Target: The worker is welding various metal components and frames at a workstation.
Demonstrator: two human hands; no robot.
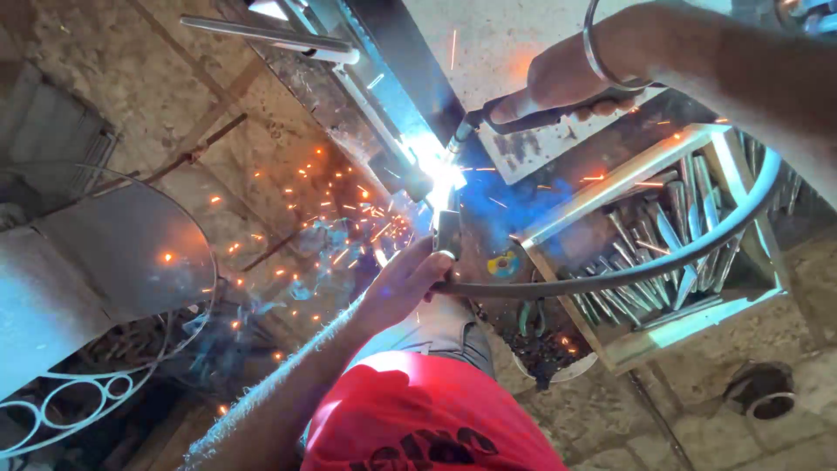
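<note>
Below the camera, a stone floor (697, 427) spreads under everything, strewn with orange sparks to the left. On the left stands a big curved metal sheet (96, 262), with a scrolled iron grille (70, 401) at its foot. To the right sits a square metal frame (689, 253) holding a heap of short steel rods (663, 244). A long steel bar (349, 96) runs from the top down to the middle, with a thin tube (270, 35) lying across its upper end. Red cloth (427, 419) on the person fills the bottom middle.

A grey cable (628, 270) loops from the right edge across the frame to the middle. The right hand (567, 74), with a metal bangle (602, 52) at the wrist, is clenched around the torch (506, 113), whose tip points down-left into the white-blue arc (440, 170) at the bar's lower end. The left hand (405, 283) grasps a small metal piece (447, 231) from below, holding it upright just under the arc, touching the bar's end. Beside that hand, near the frame's corner, lies a small round disc (504, 263), and pliers (532, 316) lie just below it.
</note>
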